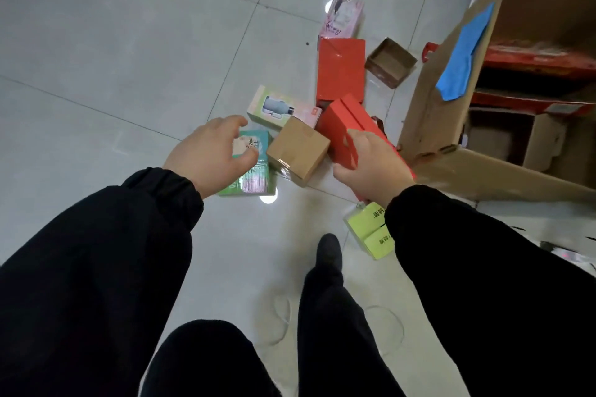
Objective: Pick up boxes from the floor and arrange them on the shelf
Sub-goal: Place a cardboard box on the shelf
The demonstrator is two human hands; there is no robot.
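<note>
Right hand [374,167] grips red box [345,128], left hand [206,154] over teal box [263,170].

2 long black sleeves are worn, the left sleeve [96,251] and the right sleeve [483,267], each cut loose from plain matte fabric without any visible print or marking. Each sleeve is gathered at the wrist into an elasticated cuff, where the cloth is puckered into small folds, and the left hand [209,154] and right hand [374,167] are left bare beyond the cuffs. Loose black trousers [329,332] of similar plain cloth are worn, and 1 dark, round-toed shoe [328,248] is seen beneath a trouser hem.
</note>
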